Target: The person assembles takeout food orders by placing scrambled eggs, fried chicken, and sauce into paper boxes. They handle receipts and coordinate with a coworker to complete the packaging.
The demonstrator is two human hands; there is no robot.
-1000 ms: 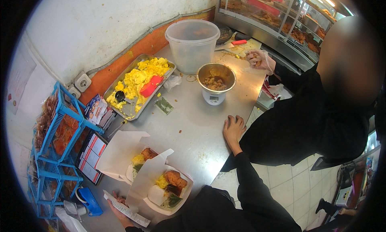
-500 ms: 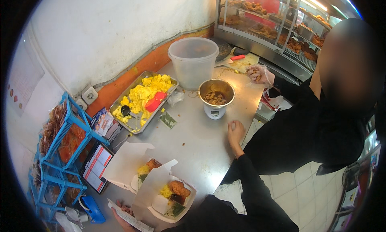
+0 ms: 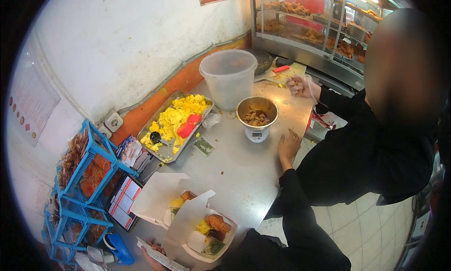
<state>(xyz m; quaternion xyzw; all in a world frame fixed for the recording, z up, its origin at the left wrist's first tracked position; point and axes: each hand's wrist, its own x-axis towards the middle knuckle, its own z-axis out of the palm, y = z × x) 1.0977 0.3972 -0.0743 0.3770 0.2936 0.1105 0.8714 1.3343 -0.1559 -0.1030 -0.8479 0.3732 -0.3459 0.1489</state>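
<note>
My left hand [image 3: 155, 255], partly hidden at the lower edge, holds a white printed paper slip [image 3: 159, 255] beside two open white food boxes. The nearer box [image 3: 185, 221] contains white rice, yellow egg, a fried piece and a green-flecked sachet. Just behind it stands the other box [image 3: 155, 200], with similar food. My right hand [image 3: 288, 146] lies on the metal table near its right edge, fingers apart, nothing in it. Close by, a steel bowl [image 3: 244, 117] of brown meat pieces sits on a white kitchen scale [image 3: 256, 135].
Across the table, a co-worker's gloved hand [image 3: 300, 87] grips brown food. A metal tray [image 3: 167, 157] of yellow egg, a clear plastic tub [image 3: 228, 83] and a red-handled knife [image 3: 275, 72] line the wall. Blue baskets [image 3: 87, 200] and a tablet [image 3: 123, 200] stand left.
My right hand has uncurled and now rests flatter on the table, slightly farther forward. The whole view has shifted a little. My left hand still holds the paper slip.
</note>
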